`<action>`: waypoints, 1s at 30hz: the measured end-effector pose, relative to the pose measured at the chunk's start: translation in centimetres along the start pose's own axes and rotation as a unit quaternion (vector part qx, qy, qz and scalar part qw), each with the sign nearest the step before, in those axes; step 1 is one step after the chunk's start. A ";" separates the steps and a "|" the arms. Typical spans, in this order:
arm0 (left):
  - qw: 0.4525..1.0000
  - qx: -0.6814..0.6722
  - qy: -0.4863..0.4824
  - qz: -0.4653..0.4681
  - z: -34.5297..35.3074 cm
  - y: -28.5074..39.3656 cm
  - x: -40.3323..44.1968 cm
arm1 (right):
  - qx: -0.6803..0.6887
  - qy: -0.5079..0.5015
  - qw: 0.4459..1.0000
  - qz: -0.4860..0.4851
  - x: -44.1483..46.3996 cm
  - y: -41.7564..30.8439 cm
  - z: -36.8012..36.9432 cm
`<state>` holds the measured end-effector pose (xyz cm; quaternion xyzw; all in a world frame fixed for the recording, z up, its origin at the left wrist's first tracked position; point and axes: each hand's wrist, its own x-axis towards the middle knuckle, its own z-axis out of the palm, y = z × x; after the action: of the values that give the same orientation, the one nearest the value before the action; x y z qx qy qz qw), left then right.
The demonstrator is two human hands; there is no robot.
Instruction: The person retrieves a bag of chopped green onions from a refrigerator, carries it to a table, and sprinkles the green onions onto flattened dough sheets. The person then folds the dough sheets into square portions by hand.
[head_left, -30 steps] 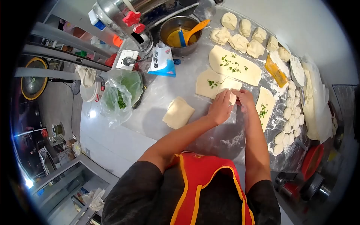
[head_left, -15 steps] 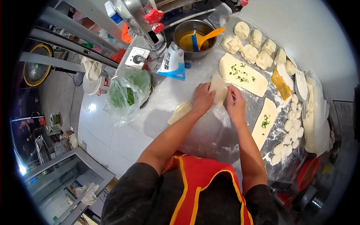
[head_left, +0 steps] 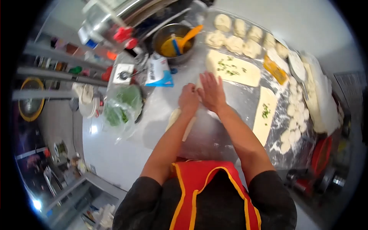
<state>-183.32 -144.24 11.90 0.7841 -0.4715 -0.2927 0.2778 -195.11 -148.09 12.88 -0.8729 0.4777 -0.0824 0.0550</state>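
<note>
My left hand has its fingers curled in at the middle of the metal worktop; what they hold, if anything, is hidden. Close beside it, my right hand lies with its fingers stretched out over a piece of dough, of which only a sliver shows. Under my left forearm is a flat square of dough, partly covered. Beyond my right hand lies a rolled sheet of dough with chopped green onion on it. A narrower sheet with green onion is to the right.
A metal bowl of yellow liquid holds an orange-handled brush. Left of it are a white and blue packet and a plastic bag of greens. Dough lumps line the back, small dough balls the right, near a yellow scraper.
The small dough piece with green onion was folded and lifted between both hands, then moved left. My right hand has flattened out over the dough. The view has shifted.
</note>
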 end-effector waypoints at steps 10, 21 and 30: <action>0.958 -0.036 -0.043 0.283 1.3 3.8 -6.1 | 0.309 0.196 0.867 0.337 -16.7 10.3 -7.2; 0.766 0.075 -0.250 0.587 14.9 12.6 -11.4 | 0.129 0.171 0.945 0.246 -24.8 17.3 -9.0; 0.763 0.229 -0.215 0.566 16.8 14.6 -6.6 | 0.121 0.106 0.979 0.128 -23.2 19.7 -8.1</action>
<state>-206.43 -146.79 12.23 0.3319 -0.9297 -0.1268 0.0968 -225.28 -139.25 15.29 -0.7780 0.5750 -0.2235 0.1190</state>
